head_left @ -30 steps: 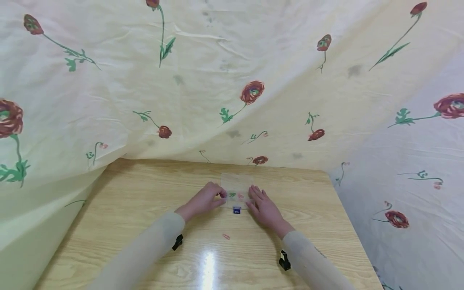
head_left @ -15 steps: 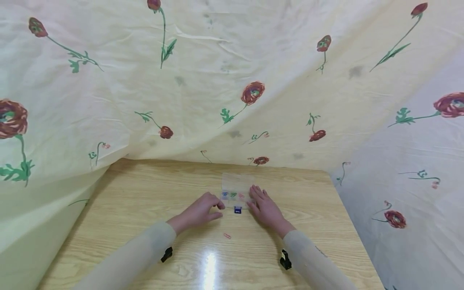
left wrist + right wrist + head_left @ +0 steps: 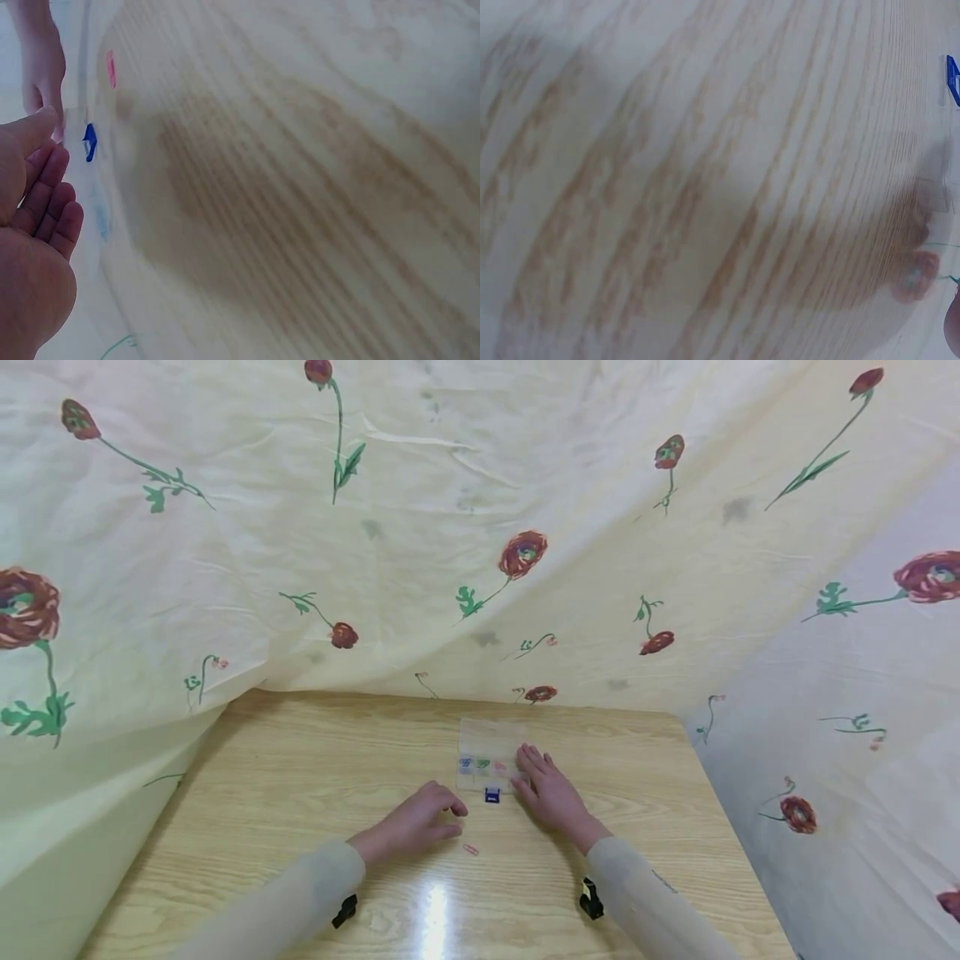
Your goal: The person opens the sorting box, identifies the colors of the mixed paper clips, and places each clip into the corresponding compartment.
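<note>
A clear plastic compartment box [image 3: 467, 782] lies on the wooden table, its see-through lid [image 3: 487, 735] folded back. Blue clips [image 3: 466, 762], green clips [image 3: 483, 763] and pink clips [image 3: 500, 765] lie in separate compartments. A blue latch [image 3: 492, 795] sits at the front edge. My right hand [image 3: 551, 795] rests along the box's right side with its fingers extended. In front of the box, my left hand [image 3: 422, 820] hovers with thumb and fingers apart, holding nothing. Just beyond its fingertips is a loose pink paper clip [image 3: 470, 849], also visible in the left wrist view.
A flowered cloth [image 3: 405, 568] hangs behind the wooden table [image 3: 315, 752] and down both sides. Light glares off the tabletop near its front. Black wrist straps [image 3: 590, 898] show under the sleeves.
My left hand has left the box's left side and come back toward the loose pink paper clip, uncovering the blue clips. The right hand has stayed at the box.
</note>
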`<state>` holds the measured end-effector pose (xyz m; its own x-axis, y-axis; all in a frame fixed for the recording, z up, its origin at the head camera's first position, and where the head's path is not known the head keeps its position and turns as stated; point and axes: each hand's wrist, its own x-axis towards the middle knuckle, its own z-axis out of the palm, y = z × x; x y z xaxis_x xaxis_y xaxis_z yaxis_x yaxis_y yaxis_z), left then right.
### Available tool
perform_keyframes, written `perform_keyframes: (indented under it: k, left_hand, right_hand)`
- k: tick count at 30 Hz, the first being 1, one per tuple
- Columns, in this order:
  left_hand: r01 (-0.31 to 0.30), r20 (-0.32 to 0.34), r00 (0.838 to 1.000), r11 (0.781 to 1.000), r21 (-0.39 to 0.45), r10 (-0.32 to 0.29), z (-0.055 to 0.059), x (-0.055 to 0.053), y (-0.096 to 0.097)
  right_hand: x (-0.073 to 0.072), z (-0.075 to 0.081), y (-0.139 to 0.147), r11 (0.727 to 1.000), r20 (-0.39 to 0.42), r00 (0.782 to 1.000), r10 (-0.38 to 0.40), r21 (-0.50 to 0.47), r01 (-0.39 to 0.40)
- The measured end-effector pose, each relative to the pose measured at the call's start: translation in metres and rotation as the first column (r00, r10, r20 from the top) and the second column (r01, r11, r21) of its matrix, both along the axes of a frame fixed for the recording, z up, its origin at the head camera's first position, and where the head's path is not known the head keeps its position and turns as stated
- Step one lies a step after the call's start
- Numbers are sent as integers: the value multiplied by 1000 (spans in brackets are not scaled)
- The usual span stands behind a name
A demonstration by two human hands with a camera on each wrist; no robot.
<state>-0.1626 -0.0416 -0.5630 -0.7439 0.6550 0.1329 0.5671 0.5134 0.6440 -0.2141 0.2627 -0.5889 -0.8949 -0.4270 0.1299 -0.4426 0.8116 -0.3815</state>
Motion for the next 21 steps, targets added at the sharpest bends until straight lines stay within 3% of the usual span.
perform_keyframes:
  k: [9, 21]
  left_hand:
    - [11, 15, 1000, 1000, -2, -11, -5, 8, 5]
    - [38, -60, 997, 999, -33, -40, -24, 7, 10]
  right_hand:
    - [0, -2, 1, 1000, -11, 1000, 4, 0, -4]
    - [-1, -4, 2, 1000, -16, 1000, 7, -17, -7]
